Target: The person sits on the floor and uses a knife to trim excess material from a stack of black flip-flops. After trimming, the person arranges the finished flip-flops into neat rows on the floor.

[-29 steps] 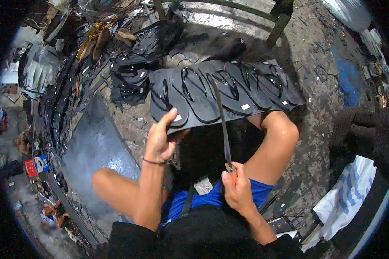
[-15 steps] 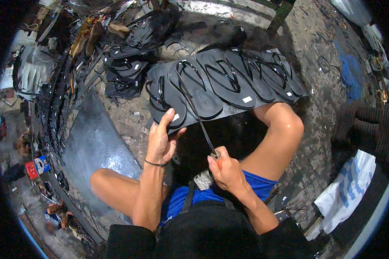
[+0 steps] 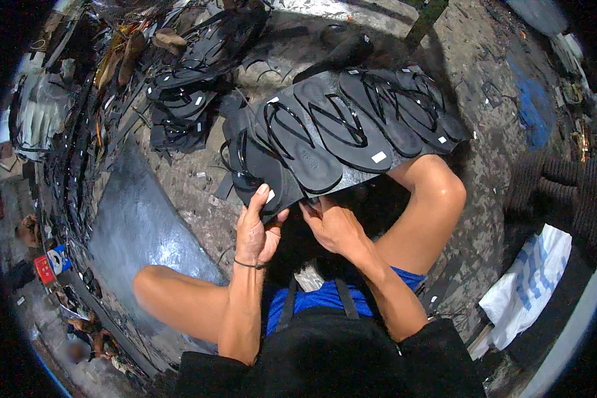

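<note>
A row of several black flip-flops with shiny straps (image 3: 341, 123) lies over a flat black sheet (image 3: 359, 178) across my lap. My left hand (image 3: 254, 232) grips the near end of the leftmost flip-flop (image 3: 262, 159), thumb on top by its white sticker and fingers underneath. At the sheet's near edge, below the second flip-flop (image 3: 305, 149), is my right hand (image 3: 331, 225). Its fingers are curled and reach partly under the edge, so what they hold is hidden.
Smaller stacked black flip-flops (image 3: 179, 119) sit at far left, beside heaped rubber strips (image 3: 79, 152). A smooth dark sheet (image 3: 146, 225) lies by my left knee. To the right are a white and blue sack (image 3: 530, 285) and a ribbed dark mat (image 3: 557, 189). Another person (image 3: 83, 338) is at lower left.
My right hand has moved up and left from my lap to the sheet's edge. The black strap it drew taut over the second flip-flop no longer stretches toward me, and its tool is hidden.
</note>
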`<state>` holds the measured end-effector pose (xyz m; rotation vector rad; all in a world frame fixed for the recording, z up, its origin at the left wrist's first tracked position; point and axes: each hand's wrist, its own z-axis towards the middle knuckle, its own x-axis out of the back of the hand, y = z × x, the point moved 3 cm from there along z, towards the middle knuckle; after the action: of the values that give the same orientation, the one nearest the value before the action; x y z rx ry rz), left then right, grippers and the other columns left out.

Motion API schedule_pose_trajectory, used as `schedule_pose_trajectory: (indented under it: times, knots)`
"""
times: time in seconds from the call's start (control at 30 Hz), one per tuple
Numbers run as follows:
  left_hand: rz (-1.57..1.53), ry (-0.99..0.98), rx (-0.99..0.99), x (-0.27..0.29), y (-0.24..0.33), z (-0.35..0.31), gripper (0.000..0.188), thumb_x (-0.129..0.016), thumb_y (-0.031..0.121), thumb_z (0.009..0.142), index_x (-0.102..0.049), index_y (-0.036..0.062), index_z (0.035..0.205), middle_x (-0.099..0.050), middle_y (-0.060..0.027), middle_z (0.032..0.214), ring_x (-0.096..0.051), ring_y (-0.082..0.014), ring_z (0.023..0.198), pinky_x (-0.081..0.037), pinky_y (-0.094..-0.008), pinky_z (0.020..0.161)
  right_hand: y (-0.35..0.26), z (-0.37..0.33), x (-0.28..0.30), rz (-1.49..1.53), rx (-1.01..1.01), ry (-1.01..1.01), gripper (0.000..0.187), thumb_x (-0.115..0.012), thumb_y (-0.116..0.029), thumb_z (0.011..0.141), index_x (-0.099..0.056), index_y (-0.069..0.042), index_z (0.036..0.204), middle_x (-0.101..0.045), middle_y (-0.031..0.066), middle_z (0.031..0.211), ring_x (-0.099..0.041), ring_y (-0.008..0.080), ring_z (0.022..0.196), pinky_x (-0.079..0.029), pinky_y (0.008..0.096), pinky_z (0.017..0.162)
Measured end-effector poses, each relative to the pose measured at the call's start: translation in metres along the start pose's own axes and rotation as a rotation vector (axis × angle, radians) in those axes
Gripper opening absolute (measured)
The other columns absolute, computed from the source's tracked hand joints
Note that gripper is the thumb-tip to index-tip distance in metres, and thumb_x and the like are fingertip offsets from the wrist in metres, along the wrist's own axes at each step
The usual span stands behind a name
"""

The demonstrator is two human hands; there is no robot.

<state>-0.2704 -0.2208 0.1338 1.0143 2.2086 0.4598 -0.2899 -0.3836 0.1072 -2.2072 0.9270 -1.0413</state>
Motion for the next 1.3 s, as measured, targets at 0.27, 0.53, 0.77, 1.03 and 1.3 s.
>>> schedule_pose_trajectory:
  times: [0.27,0.53,0.77,1.03,1.3]
  knots:
    - [-0.171,-0.048,0.087,0.005,-0.007,0.005,0.018,-0.067,0.020,0.093,-0.064,0.0098,0.107,-0.070,-0.0017,0.097,-0.068,-0.0123,0.083,-0.059,-0.0243,0.062,-0.007,0.045,-0.005,-0.339,0.484,0.210,0.037,-0.057,-0.022,0.091,-0.059,-0.015,0.128,-0.052,0.0216,0.137,-0.048,0.0420,0.126,-0.038,0.0469,0.107]
    - [-0.216,-0.087,0.114,0.010,-0.010,0.008,0.020,-0.065,0.022,0.094,-0.064,0.0097,0.109,-0.070,-0.0024,0.099,-0.068,-0.0127,0.084,-0.059,-0.0230,0.063,-0.018,0.058,0.006,-0.355,0.774,0.540,0.042,-0.065,-0.020,0.085,-0.060,0.000,0.122,-0.056,0.0269,0.125,-0.054,0.0446,0.115,-0.043,0.0477,0.101]
    - [-0.194,-0.090,0.099,0.007,-0.010,0.004,0.024,-0.061,0.023,0.096,-0.062,0.0078,0.114,-0.069,-0.0020,0.101,-0.067,-0.0113,0.082,-0.057,-0.0192,0.062,-0.017,0.072,-0.011,-0.157,0.713,0.663,0.053,-0.065,-0.025,0.084,-0.054,0.000,0.128,-0.063,0.0240,0.113,-0.061,0.0411,0.101,-0.049,0.0447,0.090]
    - [-0.061,-0.044,0.003,0.012,0.005,-0.055,0.026,-0.062,0.021,0.095,-0.058,0.0101,0.118,-0.066,-0.0008,0.102,-0.064,-0.0140,0.084,-0.054,-0.0293,0.064,-0.054,0.146,-0.087,0.489,0.395,0.288,0.045,-0.054,-0.037,0.094,-0.048,0.001,0.117,-0.065,0.0260,0.100,-0.063,0.0435,0.093,-0.049,0.0498,0.081]
    - [-0.130,-0.154,-0.494,-0.022,0.113,0.006,0.029,-0.061,0.028,0.096,-0.055,0.0101,0.118,-0.066,-0.0059,0.097,-0.065,-0.0167,0.086,-0.054,-0.0327,0.076,-0.094,0.029,-0.042,0.484,0.214,0.224,0.038,-0.052,-0.038,0.098,-0.045,-0.002,0.108,-0.063,0.0278,0.077,-0.062,0.0496,0.076,-0.045,0.0570,0.063]
